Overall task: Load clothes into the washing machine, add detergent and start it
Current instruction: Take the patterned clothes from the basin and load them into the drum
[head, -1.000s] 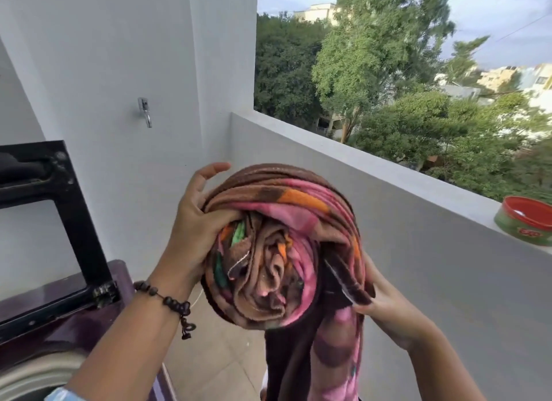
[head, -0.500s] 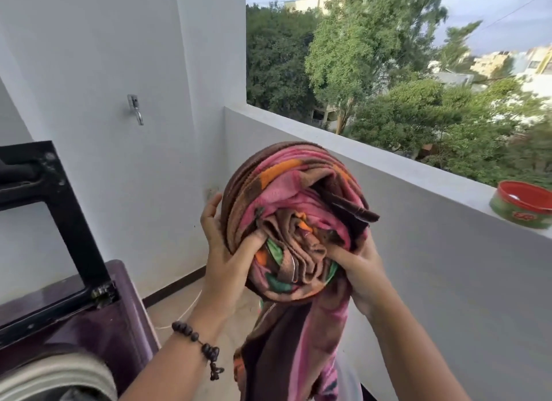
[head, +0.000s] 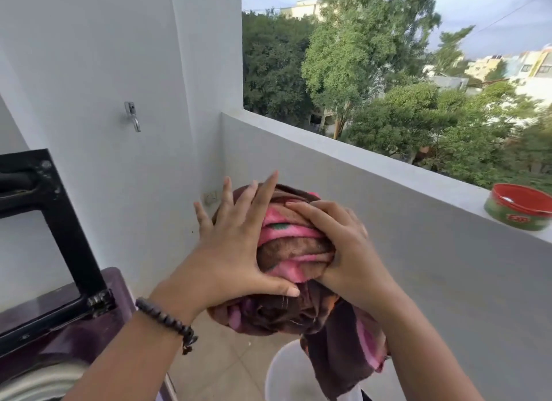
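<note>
we hold a bundled blanket (head: 294, 251), pink and brown with a patch of green, up in front of us between both hands. our left hand (head: 236, 251) lies flat against its left side, fingers spread wide and straight, thumb tucked under the bundle, so it presses rather than clasps. our right hand (head: 337, 245) curls over the top and right side, fingers bent into the folds and gripping the cloth. a loose brown and pink end hangs down below the bundle over a white tub (head: 292, 373) on the tiled floor. a beaded bracelet (head: 167, 320) circles our left wrist. the washing machine (head: 68, 326), purple with its black-framed lid (head: 44, 218) raised, sits low on the left, apart from the blanket. a red and green tin (head: 521, 206) rests on the balcony ledge (head: 388, 167) at right.
</note>
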A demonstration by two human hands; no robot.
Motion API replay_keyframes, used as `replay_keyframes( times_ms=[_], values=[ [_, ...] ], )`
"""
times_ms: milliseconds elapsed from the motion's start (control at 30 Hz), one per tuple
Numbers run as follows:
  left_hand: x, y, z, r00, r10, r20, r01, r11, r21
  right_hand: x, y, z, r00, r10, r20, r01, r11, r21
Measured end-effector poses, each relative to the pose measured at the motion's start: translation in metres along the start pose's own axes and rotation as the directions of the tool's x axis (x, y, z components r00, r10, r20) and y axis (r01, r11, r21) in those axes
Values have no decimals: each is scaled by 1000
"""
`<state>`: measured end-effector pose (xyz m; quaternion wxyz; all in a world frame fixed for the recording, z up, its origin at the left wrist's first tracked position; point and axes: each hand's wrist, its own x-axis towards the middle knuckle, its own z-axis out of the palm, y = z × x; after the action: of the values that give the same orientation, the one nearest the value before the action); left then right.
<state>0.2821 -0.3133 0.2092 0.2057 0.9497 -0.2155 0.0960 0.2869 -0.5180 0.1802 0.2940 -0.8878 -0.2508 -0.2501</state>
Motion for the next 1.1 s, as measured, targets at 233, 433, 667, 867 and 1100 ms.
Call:
replay_keyframes(
  times_ms=[233, 433, 667, 867, 1100],
  values=[
    [5, -10, 22, 971, 59, -231, -103, 977, -184, -1, -9, -9, 999, -28, -29, 27, 998, -53],
    [3, -14, 34, 880, 46, -473, -196, 942, -273, -7, 0, -20, 997, 57, 60, -67, 982, 178],
    [4, -29, 29, 779, -272, -565, -217, 729, -649, -28, 37, -25, 938, 309, 156, -338, 721, 605],
    [8, -19, 31, 668, -560, -490, -335, 362, -870, -41, 38, 2, 907, 366, 210, -388, 528, 755],
    [-1, -1, 58, 719, -629, -295, -271, 138, -953, -30, 27, 24, 858, 503, 108, -307, 333, 891]
  ],
)
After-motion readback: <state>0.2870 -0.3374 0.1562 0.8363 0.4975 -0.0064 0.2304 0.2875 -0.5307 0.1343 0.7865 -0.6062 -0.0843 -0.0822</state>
